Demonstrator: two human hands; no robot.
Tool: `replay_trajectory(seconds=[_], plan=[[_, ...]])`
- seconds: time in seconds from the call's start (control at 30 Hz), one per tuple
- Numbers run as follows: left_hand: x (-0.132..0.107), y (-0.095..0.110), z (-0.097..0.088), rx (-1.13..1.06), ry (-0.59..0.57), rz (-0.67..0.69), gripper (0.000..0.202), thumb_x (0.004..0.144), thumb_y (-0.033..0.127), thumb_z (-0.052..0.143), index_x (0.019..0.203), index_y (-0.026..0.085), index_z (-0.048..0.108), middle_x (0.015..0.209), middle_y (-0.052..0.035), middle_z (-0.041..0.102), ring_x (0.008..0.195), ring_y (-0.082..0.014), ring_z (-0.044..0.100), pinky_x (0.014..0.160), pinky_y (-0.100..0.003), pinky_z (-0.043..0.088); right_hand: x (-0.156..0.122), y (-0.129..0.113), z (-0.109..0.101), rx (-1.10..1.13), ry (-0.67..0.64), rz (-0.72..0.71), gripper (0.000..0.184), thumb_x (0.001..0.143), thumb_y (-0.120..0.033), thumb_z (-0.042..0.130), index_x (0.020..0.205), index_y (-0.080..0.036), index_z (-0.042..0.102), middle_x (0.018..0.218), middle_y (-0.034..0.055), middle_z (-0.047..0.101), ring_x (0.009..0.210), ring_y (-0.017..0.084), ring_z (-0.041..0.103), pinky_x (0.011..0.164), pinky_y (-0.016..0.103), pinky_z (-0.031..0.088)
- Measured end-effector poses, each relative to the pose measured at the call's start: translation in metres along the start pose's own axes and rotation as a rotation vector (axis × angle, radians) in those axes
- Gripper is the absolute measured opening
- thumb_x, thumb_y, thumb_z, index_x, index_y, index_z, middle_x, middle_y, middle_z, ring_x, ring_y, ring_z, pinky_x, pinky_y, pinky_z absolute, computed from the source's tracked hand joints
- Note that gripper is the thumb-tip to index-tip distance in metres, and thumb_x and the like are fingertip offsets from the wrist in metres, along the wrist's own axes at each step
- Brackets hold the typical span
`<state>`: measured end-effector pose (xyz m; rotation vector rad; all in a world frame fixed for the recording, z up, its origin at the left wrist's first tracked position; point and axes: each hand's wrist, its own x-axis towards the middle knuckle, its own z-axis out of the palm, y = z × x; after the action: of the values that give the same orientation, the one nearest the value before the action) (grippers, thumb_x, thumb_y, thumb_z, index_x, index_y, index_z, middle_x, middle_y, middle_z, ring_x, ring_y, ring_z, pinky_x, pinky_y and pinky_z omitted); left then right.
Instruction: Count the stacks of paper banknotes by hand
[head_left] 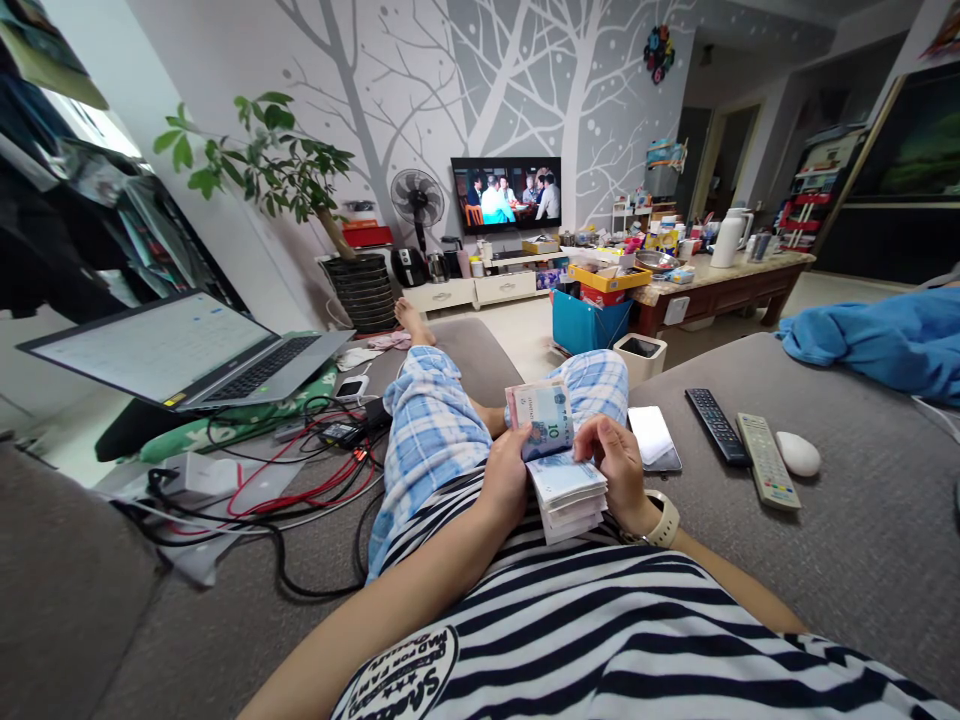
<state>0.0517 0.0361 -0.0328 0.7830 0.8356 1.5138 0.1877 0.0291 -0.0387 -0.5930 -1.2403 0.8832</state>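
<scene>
A thick stack of banknotes (564, 485) rests on my lap over my striped shirt. My left hand (504, 478) grips the stack's left edge, with the top notes folded upward showing a "10". My right hand (615, 462), wearing a pale watch at the wrist, pinches the notes from the right side. Both hands are closed on the stack. I am lying back on a grey sofa (862, 540) in blue plaid trousers with my legs stretched out.
To the right on the sofa lie a phone (654, 437), a black remote (715, 426), a grey remote (766, 460), a white mouse (798, 453) and a blue cloth (877, 340). At left: an open laptop (187, 350), tangled cables (300, 480). Beyond: a cluttered coffee table (720, 275) and a TV (506, 194).
</scene>
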Motion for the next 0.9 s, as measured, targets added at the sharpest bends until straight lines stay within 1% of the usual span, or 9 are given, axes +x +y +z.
replay_trajectory(seconds=[0.13, 0.2, 0.33, 0.4, 0.47, 0.53, 0.6, 0.77, 0.9], plan=[[-0.0044, 0.0034, 0.0033, -0.04, -0.034, -0.035, 0.038, 0.065, 0.035, 0.076, 0.096, 0.013, 0.072, 0.085, -0.0079, 0.076, 0.092, -0.028, 0.07, 0.088, -0.041, 0.051, 0.0034, 0.0033, -0.001, -0.021, 0.06, 0.05, 0.036, 0.088, -0.047, 0.061, 0.064, -0.02, 0.056, 0.059, -0.0016, 0.055, 0.058, 0.014, 0.047, 0.059, 0.028, 0.039], [-0.006, 0.0045, 0.0038, -0.036, -0.046, -0.048, 0.035, 0.064, 0.034, 0.076, 0.093, 0.014, 0.072, 0.08, -0.0069, 0.076, 0.088, -0.0274, 0.071, 0.085, -0.04, 0.052, 0.0052, 0.0056, -0.0015, -0.019, 0.095, 0.086, 0.033, 0.083, -0.046, 0.067, 0.067, -0.02, 0.055, 0.061, -0.0029, 0.053, 0.058, 0.013, 0.047, 0.058, 0.027, 0.038], [-0.0046, 0.002, 0.0006, -0.006, -0.037, -0.047, 0.024, 0.06, 0.032, 0.079, 0.075, 0.016, 0.069, 0.071, -0.0038, 0.072, 0.078, -0.0235, 0.069, 0.08, -0.036, 0.051, 0.0074, 0.0087, -0.0013, -0.017, 0.134, 0.136, 0.029, 0.079, -0.044, 0.071, 0.072, -0.02, 0.055, 0.061, -0.0055, 0.047, 0.056, 0.011, 0.04, 0.055, 0.026, 0.034], [-0.0024, -0.0009, -0.0023, 0.008, -0.036, -0.048, 0.022, 0.059, 0.031, 0.079, 0.067, 0.016, 0.066, 0.069, -0.0031, 0.071, 0.073, -0.0204, 0.067, 0.078, -0.033, 0.05, 0.0078, 0.0087, -0.001, -0.03, 0.121, 0.157, 0.031, 0.078, -0.043, 0.071, 0.069, -0.021, 0.052, 0.06, -0.0064, 0.042, 0.055, 0.011, 0.036, 0.054, 0.026, 0.032], [-0.0005, -0.0033, -0.0044, 0.02, -0.038, -0.05, 0.021, 0.059, 0.029, 0.079, 0.064, 0.016, 0.064, 0.067, -0.0021, 0.069, 0.067, -0.0173, 0.064, 0.074, -0.031, 0.05, 0.0078, 0.008, -0.0008, -0.054, 0.092, 0.166, 0.036, 0.079, -0.044, 0.069, 0.063, -0.021, 0.047, 0.058, -0.0064, 0.038, 0.055, 0.011, 0.033, 0.053, 0.026, 0.03], [0.0002, -0.0043, -0.0048, 0.021, -0.038, -0.051, 0.02, 0.059, 0.027, 0.079, 0.065, 0.016, 0.064, 0.065, -0.0009, 0.067, 0.063, -0.0154, 0.062, 0.072, -0.03, 0.049, 0.0076, 0.0071, -0.0005, -0.079, 0.068, 0.162, 0.04, 0.081, -0.045, 0.067, 0.059, -0.022, 0.042, 0.058, -0.0061, 0.036, 0.055, 0.011, 0.032, 0.053, 0.027, 0.029], [-0.0006, -0.0034, -0.0035, 0.008, -0.036, -0.053, 0.02, 0.059, 0.027, 0.079, 0.068, 0.016, 0.065, 0.064, -0.0005, 0.067, 0.063, -0.0157, 0.063, 0.073, -0.03, 0.05, 0.0073, 0.0067, -0.0004, -0.094, 0.063, 0.151, 0.042, 0.081, -0.046, 0.066, 0.058, -0.022, 0.04, 0.057, -0.0059, 0.034, 0.054, 0.011, 0.03, 0.052, 0.027, 0.028], [-0.0028, 0.0005, 0.0016, -0.039, -0.035, -0.05, 0.033, 0.063, 0.033, 0.076, 0.09, 0.015, 0.072, 0.076, -0.0051, 0.074, 0.079, -0.024, 0.07, 0.08, -0.037, 0.052, 0.007, 0.007, -0.0006, -0.12, 0.06, 0.148, 0.044, 0.083, -0.049, 0.064, 0.058, -0.022, 0.039, 0.058, -0.0057, 0.034, 0.055, 0.012, 0.03, 0.052, 0.027, 0.028], [0.0001, -0.0007, 0.0006, 0.0, 0.015, 0.004, 0.031, 0.066, 0.038, 0.073, 0.085, 0.014, 0.072, 0.08, -0.007, 0.076, 0.083, -0.0263, 0.07, 0.081, -0.039, 0.053, 0.0067, 0.006, -0.0005, -0.123, 0.053, 0.138, 0.044, 0.084, -0.049, 0.064, 0.058, -0.022, 0.04, 0.058, -0.0057, 0.033, 0.055, 0.012, 0.03, 0.052, 0.027, 0.028]])
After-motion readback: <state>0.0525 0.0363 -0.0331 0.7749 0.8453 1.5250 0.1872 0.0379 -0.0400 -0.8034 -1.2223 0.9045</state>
